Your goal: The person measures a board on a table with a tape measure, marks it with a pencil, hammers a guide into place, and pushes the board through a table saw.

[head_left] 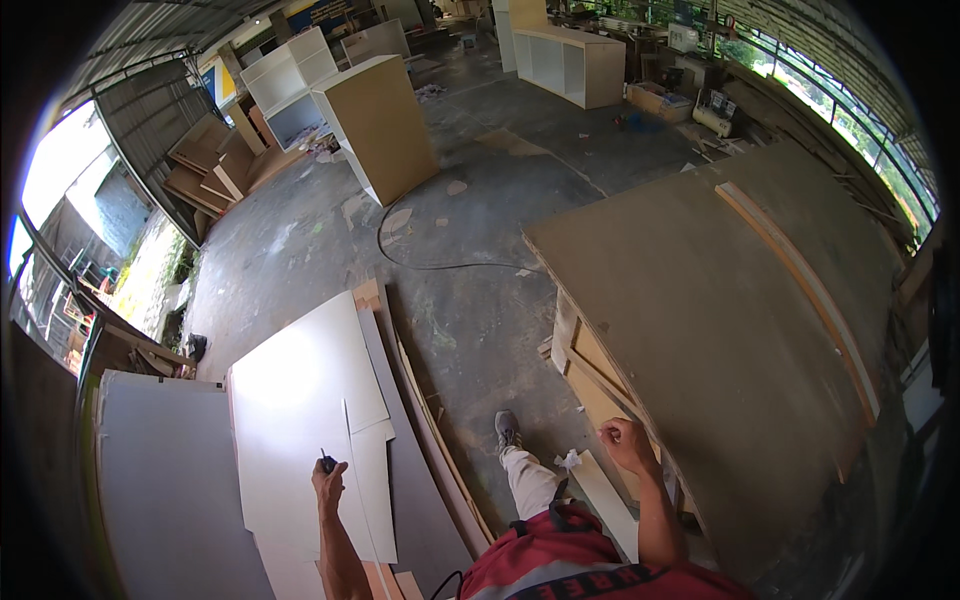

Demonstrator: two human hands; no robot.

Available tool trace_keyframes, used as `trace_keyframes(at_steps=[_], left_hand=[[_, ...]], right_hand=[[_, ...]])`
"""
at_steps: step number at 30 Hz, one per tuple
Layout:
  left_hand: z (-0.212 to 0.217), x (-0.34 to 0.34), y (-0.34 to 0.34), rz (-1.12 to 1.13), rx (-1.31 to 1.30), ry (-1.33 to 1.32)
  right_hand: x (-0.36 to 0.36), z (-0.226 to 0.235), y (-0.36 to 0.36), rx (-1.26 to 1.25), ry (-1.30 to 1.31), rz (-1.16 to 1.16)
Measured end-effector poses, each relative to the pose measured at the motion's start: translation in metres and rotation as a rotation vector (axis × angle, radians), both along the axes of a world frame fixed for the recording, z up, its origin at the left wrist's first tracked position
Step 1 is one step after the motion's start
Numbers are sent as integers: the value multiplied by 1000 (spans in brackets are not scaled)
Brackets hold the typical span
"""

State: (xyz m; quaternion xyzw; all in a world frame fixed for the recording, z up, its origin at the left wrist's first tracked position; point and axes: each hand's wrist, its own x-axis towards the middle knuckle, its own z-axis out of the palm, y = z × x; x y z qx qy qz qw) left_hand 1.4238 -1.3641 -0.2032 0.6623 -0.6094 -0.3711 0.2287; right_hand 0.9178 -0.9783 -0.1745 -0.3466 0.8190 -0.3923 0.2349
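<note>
My left hand [329, 486] is closed around a small dark handheld tool [328, 464], whose exact kind I cannot make out. It is over a stack of glossy white sheets [290, 400] at the lower left. A long thin pale strip [356, 470] runs along the sheets just right of this hand. My right hand [627, 445] has its fingers curled in, beside the near-left edge of a large brown board tabletop [700, 300]. Whether anything small is between those fingers is hidden. Below it, a narrow white panel [605, 500] leans by the wooden frame under the tabletop.
Grey-white panels [165, 470] stand at the far left. A long wooden strip [800, 280] lies across the tabletop. On the concrete floor [470, 330] a black cable [420, 267] curves toward a tall cabinet [375, 125]. Another cabinet [570, 65] and a compressor [712, 118] are farther back.
</note>
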Motion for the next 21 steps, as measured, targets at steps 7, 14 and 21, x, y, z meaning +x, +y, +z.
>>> trace_keyframes(at_steps=[7, 14, 21], left_hand=[[-68, -108, -129, -304, 393, -146], [-113, -132, -166, -122, 905, -279], [-131, -229, -334, -100, 958, -304]], right_hand=[[-96, 5, -199, -136, 93, -191], [-187, 63, -386, -33, 39, -14], [-306, 7, -541, 153, 152, 16]])
